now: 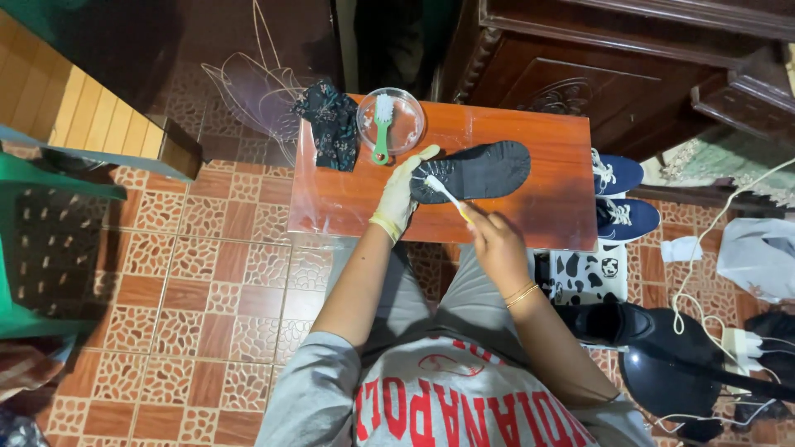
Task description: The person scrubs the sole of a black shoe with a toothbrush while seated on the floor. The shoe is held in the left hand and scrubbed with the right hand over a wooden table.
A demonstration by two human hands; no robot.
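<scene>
A dark shoe insole (484, 170) lies flat on a small reddish wooden table (530, 211). My left hand (403, 192), in a pale glove, presses down on the insole's near end. My right hand (489, 232) is bare and grips a toothbrush (443, 190) whose white head rests on the insole next to the gloved fingers.
A clear round bowl (406, 124) with a green-handled brush (382, 132) stands at the table's back, beside a dark patterned cloth (331, 124). Blue sneakers (621, 199) sit right of the table, a black shoe (629, 323) and cables lower right. A green chair (33, 248) stands left.
</scene>
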